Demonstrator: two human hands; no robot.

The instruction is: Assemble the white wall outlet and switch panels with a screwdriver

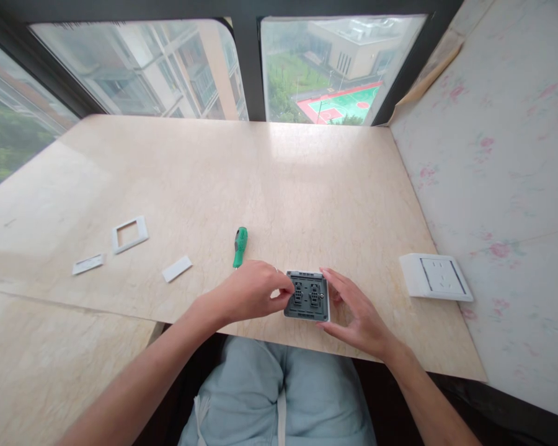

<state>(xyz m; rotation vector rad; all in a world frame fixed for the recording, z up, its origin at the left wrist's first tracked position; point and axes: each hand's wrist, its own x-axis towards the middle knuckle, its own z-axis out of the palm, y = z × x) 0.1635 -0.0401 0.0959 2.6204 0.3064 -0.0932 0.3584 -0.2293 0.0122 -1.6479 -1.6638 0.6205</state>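
Note:
A grey-faced wall switch [306,310] with a white edge sits on the sill near its front edge, its two switch mechanisms uncovered. My right hand [358,310] grips its right side, thumb at the lower corner and fingers at the upper corner. At the left side of the switch my left hand [255,290] has thumb and forefinger pinched together; whatever is between them is hidden. One screw [322,296] shows at the right of the grey face. Just beyond my left hand lies a screwdriver [240,248] with a green handle, its shaft mostly covered by that hand.
Left on the sill [279,179] lie a white square frame [142,229], a white rocker cover [177,269] and another white rocker piece [88,264]. A white wall socket box [437,277] stands against the papered wall [516,186] at right. Windows border the back.

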